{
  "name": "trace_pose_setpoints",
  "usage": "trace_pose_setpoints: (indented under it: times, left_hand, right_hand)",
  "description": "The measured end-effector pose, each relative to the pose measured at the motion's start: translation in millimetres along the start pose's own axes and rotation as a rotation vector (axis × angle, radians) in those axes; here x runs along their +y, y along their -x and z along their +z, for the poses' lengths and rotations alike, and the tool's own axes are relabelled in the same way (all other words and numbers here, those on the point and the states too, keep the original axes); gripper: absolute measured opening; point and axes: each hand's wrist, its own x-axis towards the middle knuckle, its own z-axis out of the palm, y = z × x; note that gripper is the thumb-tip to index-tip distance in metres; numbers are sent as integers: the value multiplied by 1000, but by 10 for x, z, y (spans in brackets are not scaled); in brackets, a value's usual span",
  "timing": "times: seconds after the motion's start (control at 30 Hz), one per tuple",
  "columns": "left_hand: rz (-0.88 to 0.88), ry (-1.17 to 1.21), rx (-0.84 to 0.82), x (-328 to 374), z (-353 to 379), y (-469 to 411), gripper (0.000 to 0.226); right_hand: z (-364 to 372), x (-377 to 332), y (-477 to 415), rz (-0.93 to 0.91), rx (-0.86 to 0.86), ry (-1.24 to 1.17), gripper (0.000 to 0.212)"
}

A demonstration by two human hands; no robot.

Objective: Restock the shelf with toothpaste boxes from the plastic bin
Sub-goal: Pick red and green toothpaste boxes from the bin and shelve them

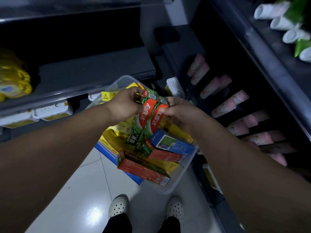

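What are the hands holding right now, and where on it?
Both hands, left and right, hold red-and-green toothpaste boxes by their upper ends, above the plastic bin.

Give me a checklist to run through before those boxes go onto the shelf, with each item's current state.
1. Left hand grips the red-and-green toothpaste boxes: ok.
2. Right hand also on the boxes: ok.
3. Boxes lifted above the plastic bin: ok.
4. Bare space on the grey shelf to the left: ok.
5. Number of boxes held: cannot tell, at least two.
6. Stock left in the bin: ok, several boxes remain.
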Motion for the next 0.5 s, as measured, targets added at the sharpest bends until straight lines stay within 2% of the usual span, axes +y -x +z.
trace_pose_setpoints:
  times: [0.07,0.1,0.37,0.5]
  left_hand:
    - [19,14,29,97,-100,103,43]
    - [38,15,49,154,-144,157,44]
    - [135,102,84,814,-451,690,43]
    - [156,128,43,1240,-567,1030,47]
  right_hand:
    - [51,-122,82,-32,-14,12,58]
    - [78,-192,135,-58,-21,25,58]
    - [219,-884,780,-228,-124,84,16]
    - [272,-1285,1246,-306,-145,67,11]
